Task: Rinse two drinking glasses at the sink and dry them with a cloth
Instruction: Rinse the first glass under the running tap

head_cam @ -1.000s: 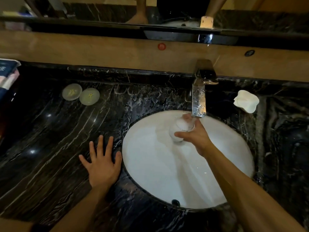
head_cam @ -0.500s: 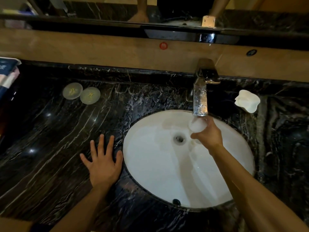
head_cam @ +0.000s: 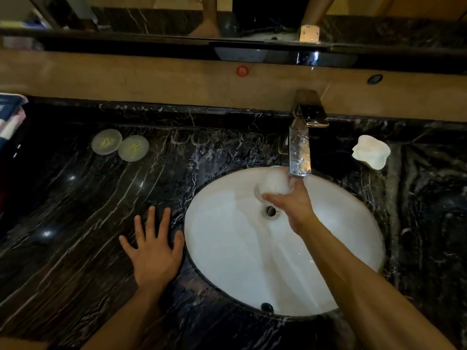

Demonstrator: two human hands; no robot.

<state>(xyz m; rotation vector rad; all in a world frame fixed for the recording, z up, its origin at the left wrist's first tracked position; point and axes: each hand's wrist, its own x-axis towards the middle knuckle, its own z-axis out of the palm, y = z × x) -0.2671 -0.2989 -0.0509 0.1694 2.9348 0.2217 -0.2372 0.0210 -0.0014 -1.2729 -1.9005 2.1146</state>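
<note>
A drinking glass (head_cam: pixel 275 183) is held in the right hand (head_cam: pixel 290 203) over the white oval sink basin (head_cam: pixel 227 248), just beside and below the outlet of the chrome faucet (head_cam: pixel 299 147). The fingers of that hand are curled around the glass from the near side, with the thumb on its left flank; the glass looks blurred and pale, so its tilt cannot be told with certainty. Its rim stands level with the faucet's outlet, to the left of it. The drain (head_cam: pixel 271 210) is seen in the basin directly below the glass.

The left hand (head_cam: pixel 154 251) is laid flat, palm down, on the black marble countertop (head_cam: pixel 75 223) just left of the basin's rim; its fingers are spread wide and nothing is gripped by it. The thumb tip is placed close to the basin's edge.

Far left of the basin, toward the back wall, two round pale coasters (head_cam: pixel 120 145) are set side by side, touching or nearly so. To the right of the faucet, a white wavy-edged soap dish (head_cam: pixel 371 152) is placed on the countertop, well apart from the basin. A small red round sticker (head_cam: pixel 242 71) is fixed on the tan ledge behind the basin, left of the faucet. An overflow hole (head_cam: pixel 267 306) is visible in the basin's near wall.
</note>
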